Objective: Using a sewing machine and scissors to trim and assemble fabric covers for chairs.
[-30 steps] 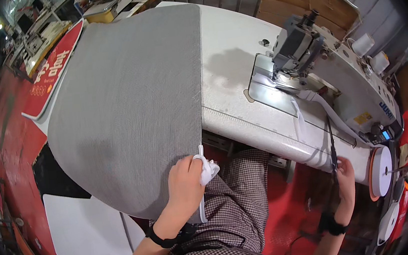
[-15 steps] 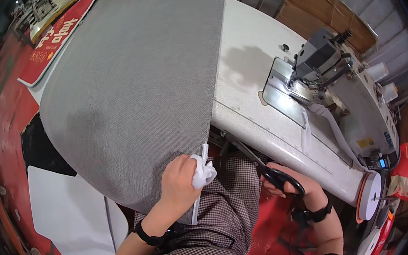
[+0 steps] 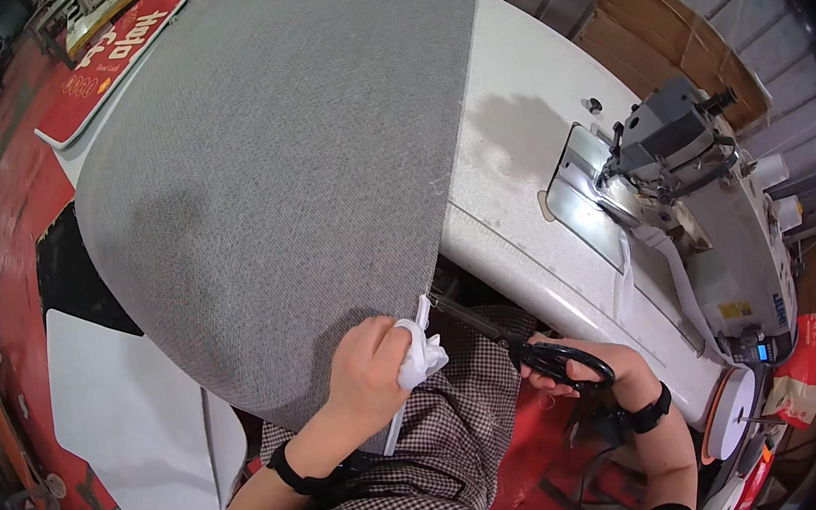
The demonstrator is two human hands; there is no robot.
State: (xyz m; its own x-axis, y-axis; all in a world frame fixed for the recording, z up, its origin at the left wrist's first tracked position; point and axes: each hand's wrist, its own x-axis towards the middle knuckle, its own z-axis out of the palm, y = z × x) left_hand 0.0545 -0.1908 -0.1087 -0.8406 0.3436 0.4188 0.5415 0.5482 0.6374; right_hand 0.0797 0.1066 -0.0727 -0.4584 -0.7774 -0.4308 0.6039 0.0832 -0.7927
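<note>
A large grey woven mat [image 3: 285, 148] lies over the table and hangs down towards my lap. My left hand [image 3: 365, 366] is closed at its near right edge, gripping a bunched white strip [image 3: 422, 354] there. A narrow white binding [image 3: 422, 311] sticks up from this bunch along the mat's edge. In my right hand [image 3: 581, 361] are black-handled scissors [image 3: 519, 348], my fingers around the handles. Their blades point up and left, with the tips right beside the upper end of the white binding. Whether the blades are parted is hard to make out.
An industrial sewing machine [image 3: 670, 165] with its lamp lit stands on the white table [image 3: 524, 212] to the right. A roll of white tape [image 3: 728, 415] hangs at the table's near end. White panels [image 3: 135, 417] lie low at the left, and cardboard [image 3: 665, 34] leans behind.
My right hand has brought the scissor tips up and left, from beside the table edge to the end of the white binding. The left hand keeps its grip, and the view has shifted slightly.
</note>
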